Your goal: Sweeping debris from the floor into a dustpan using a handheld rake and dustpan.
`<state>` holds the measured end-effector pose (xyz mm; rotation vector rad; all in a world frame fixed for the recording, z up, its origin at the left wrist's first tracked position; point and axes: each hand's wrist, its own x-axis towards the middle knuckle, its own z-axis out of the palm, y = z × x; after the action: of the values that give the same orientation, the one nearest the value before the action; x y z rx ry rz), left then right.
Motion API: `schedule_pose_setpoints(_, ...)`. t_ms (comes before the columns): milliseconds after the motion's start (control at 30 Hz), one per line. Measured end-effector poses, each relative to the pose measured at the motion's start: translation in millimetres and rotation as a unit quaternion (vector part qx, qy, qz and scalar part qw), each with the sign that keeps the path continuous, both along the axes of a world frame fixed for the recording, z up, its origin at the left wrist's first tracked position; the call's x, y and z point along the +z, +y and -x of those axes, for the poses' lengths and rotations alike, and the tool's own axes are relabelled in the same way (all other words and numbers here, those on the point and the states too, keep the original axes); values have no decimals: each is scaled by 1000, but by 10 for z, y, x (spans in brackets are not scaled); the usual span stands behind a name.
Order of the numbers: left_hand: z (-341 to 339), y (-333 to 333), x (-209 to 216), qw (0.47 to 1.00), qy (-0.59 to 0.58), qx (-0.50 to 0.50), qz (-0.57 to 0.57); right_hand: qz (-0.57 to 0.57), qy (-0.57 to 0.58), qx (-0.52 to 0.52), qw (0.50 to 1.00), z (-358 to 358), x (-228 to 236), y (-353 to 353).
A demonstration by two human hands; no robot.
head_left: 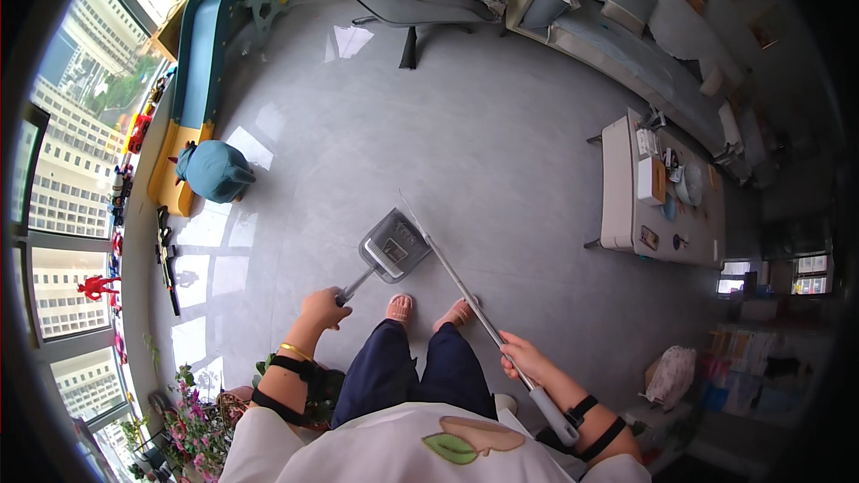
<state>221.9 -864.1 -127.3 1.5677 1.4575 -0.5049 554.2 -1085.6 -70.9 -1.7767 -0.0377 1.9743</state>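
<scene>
I see the grey dustpan (394,246) just beyond the pink sandals (400,306), resting or hovering, I can't tell. Left hand's (322,309) fingers wrap its handle (359,284), right hand's (526,356) the broom pole (461,284); a twisted left wrist could tip it.

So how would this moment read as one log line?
left hand: holding dustpan | right hand: holding long pole | floor: grey, shiny
</scene>
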Motion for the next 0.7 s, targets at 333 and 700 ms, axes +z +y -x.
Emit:
schedule_pose_setpoints(333, 535, -620, -424, 948, -165, 271, -4, -27, -25, 140, 989, 311, 283, 79)
schedule_pose_setpoints(700, 91, -781, -684, 926, -187, 314, -90, -70, -105, 256, 958, 240, 506, 452)
